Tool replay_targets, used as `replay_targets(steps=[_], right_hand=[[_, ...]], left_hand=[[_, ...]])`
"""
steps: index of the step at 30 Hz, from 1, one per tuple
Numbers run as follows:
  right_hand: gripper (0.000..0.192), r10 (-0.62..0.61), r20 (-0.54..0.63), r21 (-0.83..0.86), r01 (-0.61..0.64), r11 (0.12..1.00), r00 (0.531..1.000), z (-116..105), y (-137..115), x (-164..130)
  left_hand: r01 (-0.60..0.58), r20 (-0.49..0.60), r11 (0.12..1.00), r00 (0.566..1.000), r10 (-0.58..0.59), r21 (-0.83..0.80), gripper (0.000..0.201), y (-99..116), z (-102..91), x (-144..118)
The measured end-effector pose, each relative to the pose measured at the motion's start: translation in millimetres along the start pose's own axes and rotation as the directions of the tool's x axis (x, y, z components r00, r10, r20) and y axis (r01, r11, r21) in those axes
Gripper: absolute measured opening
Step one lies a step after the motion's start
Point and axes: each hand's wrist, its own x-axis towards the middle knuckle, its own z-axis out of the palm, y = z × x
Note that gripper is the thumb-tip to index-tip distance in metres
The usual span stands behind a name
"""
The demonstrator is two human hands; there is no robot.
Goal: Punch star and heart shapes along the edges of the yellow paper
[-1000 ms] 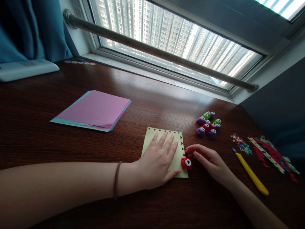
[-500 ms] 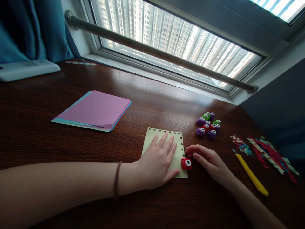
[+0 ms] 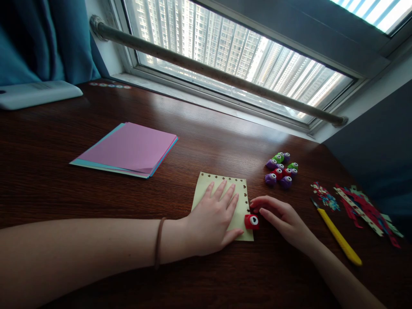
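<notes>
My left hand (image 3: 212, 221) lies flat with fingers spread on a pale yellow sheet of paper (image 3: 199, 189). Star and heart shaped holes run along the sheet's top edge and down its right edge. A red craft punch (image 3: 251, 221) with a heart on its white button sits over the lower right edge of the paper. Just right of the punch, my right hand (image 3: 283, 216) rests with loosely bent fingers and a gap between thumb and forefinger. Its fingertips are close to the paper's edge, and nothing shows in its grasp.
A stack of coloured paper (image 3: 131, 146), pink on top, lies to the left. Several purple, green and red punches (image 3: 280, 169) cluster at the right. Beyond them are paper confetti (image 3: 325, 196), a yellow craft knife (image 3: 339, 237) with its blade out, and cut strips (image 3: 363, 208).
</notes>
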Motion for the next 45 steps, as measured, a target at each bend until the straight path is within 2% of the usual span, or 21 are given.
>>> replay_targets(steps=[32,42,44,45], right_hand=[[0.024,0.002,-0.003,0.017,-0.002,1.000,1.000,1,-2,0],[0.029,-0.013,0.010,0.057,0.013,0.998,1.000,1,4,2],[0.030,-0.036,-0.060,0.064,0.040,0.997,0.998,-7,-1,0],[0.030,-0.062,-0.141,0.046,0.069,0.997,0.988,-13,-5,-2]], left_hand=[[-0.002,-0.002,1.000,1.000,0.002,-0.011,0.068,-1,0.1,-1],[-0.009,0.037,1.000,0.999,0.008,0.025,0.069,1,-3.6,-2],[-0.015,0.044,0.999,0.999,0.013,0.039,0.069,1,-4.0,-3],[-0.019,0.047,0.999,0.999,0.017,0.045,0.069,0,-4.0,-3]])
